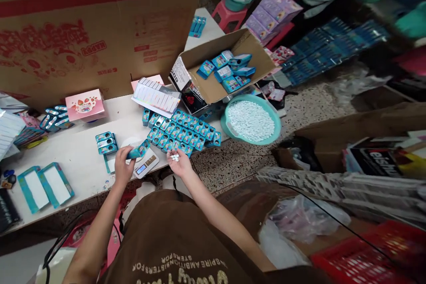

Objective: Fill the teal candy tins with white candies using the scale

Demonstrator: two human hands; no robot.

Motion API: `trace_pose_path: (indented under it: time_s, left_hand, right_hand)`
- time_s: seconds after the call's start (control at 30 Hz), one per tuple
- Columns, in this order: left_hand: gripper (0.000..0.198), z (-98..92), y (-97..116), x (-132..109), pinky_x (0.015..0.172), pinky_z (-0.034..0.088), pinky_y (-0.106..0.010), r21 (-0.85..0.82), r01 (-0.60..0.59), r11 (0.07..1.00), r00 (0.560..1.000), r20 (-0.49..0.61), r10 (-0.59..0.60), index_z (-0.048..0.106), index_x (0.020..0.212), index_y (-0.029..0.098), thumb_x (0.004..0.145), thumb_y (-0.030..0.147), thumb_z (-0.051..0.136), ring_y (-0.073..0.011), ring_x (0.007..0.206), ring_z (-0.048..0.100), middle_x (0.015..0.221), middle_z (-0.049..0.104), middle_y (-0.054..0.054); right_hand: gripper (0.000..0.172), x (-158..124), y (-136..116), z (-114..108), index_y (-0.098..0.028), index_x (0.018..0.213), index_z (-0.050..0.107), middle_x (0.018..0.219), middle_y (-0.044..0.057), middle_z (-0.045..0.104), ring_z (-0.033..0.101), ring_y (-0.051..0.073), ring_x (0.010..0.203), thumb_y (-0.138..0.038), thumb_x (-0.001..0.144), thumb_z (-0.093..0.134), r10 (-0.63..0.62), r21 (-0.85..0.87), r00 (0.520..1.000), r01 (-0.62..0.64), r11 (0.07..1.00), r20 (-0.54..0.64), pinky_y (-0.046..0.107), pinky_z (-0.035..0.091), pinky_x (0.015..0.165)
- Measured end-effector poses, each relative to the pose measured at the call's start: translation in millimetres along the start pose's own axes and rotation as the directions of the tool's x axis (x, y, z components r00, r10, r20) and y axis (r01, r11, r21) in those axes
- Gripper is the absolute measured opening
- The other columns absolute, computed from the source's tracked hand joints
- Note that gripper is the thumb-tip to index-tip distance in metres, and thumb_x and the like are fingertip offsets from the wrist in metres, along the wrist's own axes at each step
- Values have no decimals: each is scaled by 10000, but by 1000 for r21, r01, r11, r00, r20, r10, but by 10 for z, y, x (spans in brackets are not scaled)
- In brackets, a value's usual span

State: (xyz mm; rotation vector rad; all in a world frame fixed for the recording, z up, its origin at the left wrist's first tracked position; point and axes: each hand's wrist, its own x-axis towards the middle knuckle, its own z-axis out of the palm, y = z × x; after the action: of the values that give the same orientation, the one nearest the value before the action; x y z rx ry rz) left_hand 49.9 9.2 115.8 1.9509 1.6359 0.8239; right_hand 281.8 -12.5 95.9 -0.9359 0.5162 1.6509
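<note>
My left hand (123, 167) is closed around a small blue candy box (138, 149), tilted above a white digital scale (150, 165) with a lit display. My right hand (181, 166) is cupped palm up, with several white tablets (175, 157) lying in it. Just beyond it, rows of small blue boxes (176, 129) stand packed together, round dark openings on top. Left of the scale, a few more blue boxes (106, 143) sit in a short stack. At the table's right edge is a teal basin (225, 129) full of white tablets.
An open carton (259, 64) holding loose blue boxes stands behind the basin. A large cardboard box (100, 44) walls off the back. On the table (86, 155) are a pink box (85, 105), label sheets (156, 96) and two blue trays (56, 185). A red crate (372, 248) is at lower right.
</note>
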Motion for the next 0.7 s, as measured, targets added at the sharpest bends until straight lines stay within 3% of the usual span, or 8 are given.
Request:
trace_pose_path:
  time_s: [0.13,0.23,0.37,0.53,0.7]
  left_hand:
    - [352,-280,390,19,958,409,-423,82,-292,953,950,145,278,583,1137,285,802,201,518,-224,1084,508,1106,558,-72]
    - [375,-327,497,75,900,441,-426,116,-404,907,898,240,369,596,1148,309,804,185,513,-227,1017,526,1052,574,-78]
    - [398,-372,560,133,868,455,-439,147,-437,887,880,272,388,590,1165,329,805,182,505,-236,992,528,1047,573,-86]
    - [434,-440,603,174,908,434,-451,168,-440,882,889,222,401,595,1152,347,778,141,518,-246,1020,522,1070,558,-79]
    - [435,-326,485,216,918,428,-429,130,-364,922,914,238,328,585,1152,296,757,130,513,-241,1038,516,1082,547,-75]
  right_hand:
    - [237,153,167,318,-156,682,563,617,43,639,619,128,602,-232,869,439,38,53,999,-40,998,37,226,533,529]
    - [238,222,319,511,-145,682,566,603,41,635,605,129,567,-245,864,450,90,70,988,-100,993,128,232,518,526]
    - [207,254,439,643,-136,660,561,594,38,629,601,127,550,-240,831,510,116,149,977,-144,978,180,233,512,568]
    - [176,284,441,705,-137,664,564,577,27,617,592,126,537,-223,813,530,112,185,965,-158,970,235,233,506,570]
    - [203,356,388,706,-166,622,527,517,-2,574,552,118,492,-172,818,473,-3,164,972,-37,986,234,242,492,504]
